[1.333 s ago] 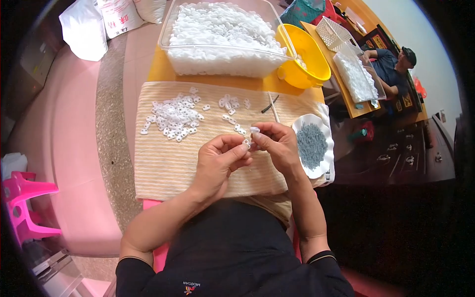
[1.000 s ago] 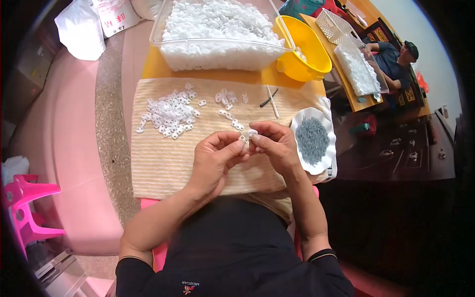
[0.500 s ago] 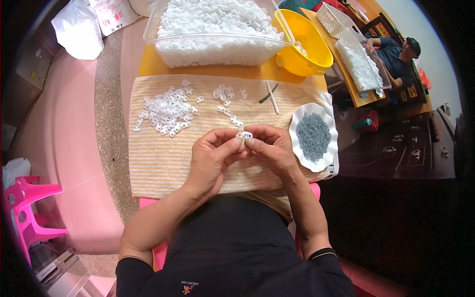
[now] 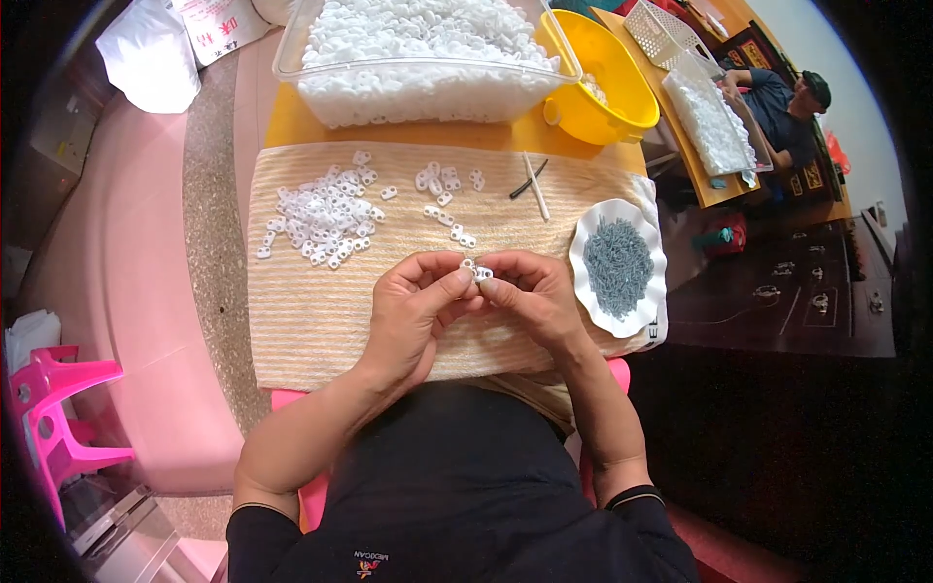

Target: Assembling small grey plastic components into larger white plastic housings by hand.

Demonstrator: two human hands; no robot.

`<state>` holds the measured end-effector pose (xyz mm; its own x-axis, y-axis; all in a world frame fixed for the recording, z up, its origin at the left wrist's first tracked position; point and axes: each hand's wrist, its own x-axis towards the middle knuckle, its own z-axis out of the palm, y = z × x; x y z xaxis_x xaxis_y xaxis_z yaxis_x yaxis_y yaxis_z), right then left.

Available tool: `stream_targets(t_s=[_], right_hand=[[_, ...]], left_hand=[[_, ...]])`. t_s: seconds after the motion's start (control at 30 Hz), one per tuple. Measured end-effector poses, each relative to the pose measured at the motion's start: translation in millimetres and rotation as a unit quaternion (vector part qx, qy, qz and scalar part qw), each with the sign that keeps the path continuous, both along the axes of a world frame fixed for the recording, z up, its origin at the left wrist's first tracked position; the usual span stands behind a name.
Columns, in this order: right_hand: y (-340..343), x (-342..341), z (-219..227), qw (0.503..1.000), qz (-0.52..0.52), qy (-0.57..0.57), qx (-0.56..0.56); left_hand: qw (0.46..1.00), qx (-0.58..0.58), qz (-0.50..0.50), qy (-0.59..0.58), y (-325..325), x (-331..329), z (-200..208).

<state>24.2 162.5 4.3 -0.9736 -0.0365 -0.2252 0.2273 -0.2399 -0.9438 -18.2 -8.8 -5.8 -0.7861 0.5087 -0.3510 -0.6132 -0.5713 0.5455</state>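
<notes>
Over the near half of the towel, my left hand [image 4: 416,309] and my right hand [image 4: 533,299] meet fingertip to fingertip. Pinched between thumbs and fingers are small white plastic pieces with round holes [image 4: 483,274]; the left fingers grip one part and the right fingers another. How the parts join is too small to make out. Just beyond my fingertips lie a few more white two-holed pieces [image 4: 464,236]. A larger heap of such pieces [image 4: 326,216] is to the left. Near my right hand, a white scalloped dish [image 4: 645,309] holds many thin grey rods [image 4: 618,267].
A striped towel [image 4: 311,340] covers the table. At the back stand a clear bin [image 4: 418,70] full of white pieces and a yellow basin [image 4: 632,92]. A white stick [image 4: 537,189] crosses a dark one. A co-worker [image 4: 777,102] sits far right; a pink stool [image 4: 73,418] is left.
The white pieces between my fingertips have tilted, with the right part now lower than the left one. My hands stay in nearly the same place, and the view has shifted slightly.
</notes>
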Motion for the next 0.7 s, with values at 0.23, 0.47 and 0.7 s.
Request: stream_targets(t_s=[0.23,0.47,0.7], right_hand=[[5.0,0.3,11.3,0.997,0.052,-0.004,0.053],[4.0,-0.8,11.6,0.998,0.046,-0.004,0.049],[3.6,0.7,2.8,0.998,0.001,-0.042,-0.053]], left_hand=[[1.000,-0.005,-0.010,0.003,0.6,0.5,-3.7],[1.000,-0.003,-0.020,-0.006,1.7,3.5,-0.9],[1.000,0.009,-0.020,-0.021,1.1,2.9,-2.0]])
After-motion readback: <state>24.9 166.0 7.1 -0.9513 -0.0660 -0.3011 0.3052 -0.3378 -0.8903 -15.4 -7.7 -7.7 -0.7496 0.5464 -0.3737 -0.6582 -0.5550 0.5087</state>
